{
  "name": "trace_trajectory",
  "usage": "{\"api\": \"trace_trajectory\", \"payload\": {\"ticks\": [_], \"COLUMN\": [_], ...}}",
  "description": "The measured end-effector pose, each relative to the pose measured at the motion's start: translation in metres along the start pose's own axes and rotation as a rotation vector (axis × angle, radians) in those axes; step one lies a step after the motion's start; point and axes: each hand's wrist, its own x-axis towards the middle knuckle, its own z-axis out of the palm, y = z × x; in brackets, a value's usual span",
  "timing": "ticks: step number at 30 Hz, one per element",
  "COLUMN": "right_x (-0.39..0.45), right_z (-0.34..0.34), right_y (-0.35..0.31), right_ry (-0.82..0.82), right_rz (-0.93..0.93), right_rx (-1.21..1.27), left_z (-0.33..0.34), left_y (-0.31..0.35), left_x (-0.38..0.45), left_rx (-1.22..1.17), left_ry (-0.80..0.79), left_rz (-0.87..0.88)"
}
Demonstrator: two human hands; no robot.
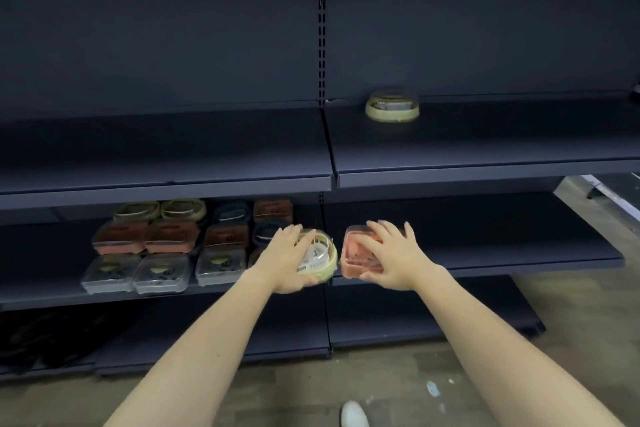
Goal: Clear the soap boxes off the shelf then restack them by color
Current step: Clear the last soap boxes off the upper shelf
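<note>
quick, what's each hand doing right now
Left hand: closed around the cream oval soap box, holding it.
Right hand: gripping the pink soap box, fingers spread over its lid.

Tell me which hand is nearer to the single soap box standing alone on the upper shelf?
Right. The right hand, gripping a pink soap box, is almost directly below the lone soap box. The left hand, holding a yellow-green soap box, is further left.

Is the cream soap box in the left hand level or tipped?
Tipped. The cream soap box in the left hand shows its labelled top tilted toward the camera.
</note>
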Motion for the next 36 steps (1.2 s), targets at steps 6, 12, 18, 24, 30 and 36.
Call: {"api": "trace_trajectory", "payload": {"ticks": [6, 12, 18, 24, 30, 36], "right_x": [0.044, 0.092, 0.131, 0.159, 0.174, 0.199], "right_z": [0.063, 0.124, 0.179, 0.208, 0.214, 0.220], "right_y": [0.038, 0.072, 0.092, 0.107, 0.111, 0.118], "right_ry": [-0.058, -0.063, -0.055, -0.064, -0.037, -0.038], "right_rz": [-0.001, 0.036, 0.052, 0.047, 0.035, 0.018], "right_rx": [-0.010, -0.006, 0.021, 0.079, 0.083, 0.086], "left_z": [0.061, 0.120, 0.167, 0.191, 0.193, 0.196], "left_y": [-0.003, -0.021, -0.034, -0.040, -0.053, -0.066], "left_x": [0.065, 0.122, 0.169, 0.196, 0.213, 0.235], "left_rx": [-0.023, -0.101, -0.142, -0.116, -0.066, -0.032], "left_ry": [-0.049, -0.023, 0.002, 0.012, 0.029, 0.041], "left_rz": [-0.005, -0.066, -0.059, -0.043, 0.001, -0.010]}}
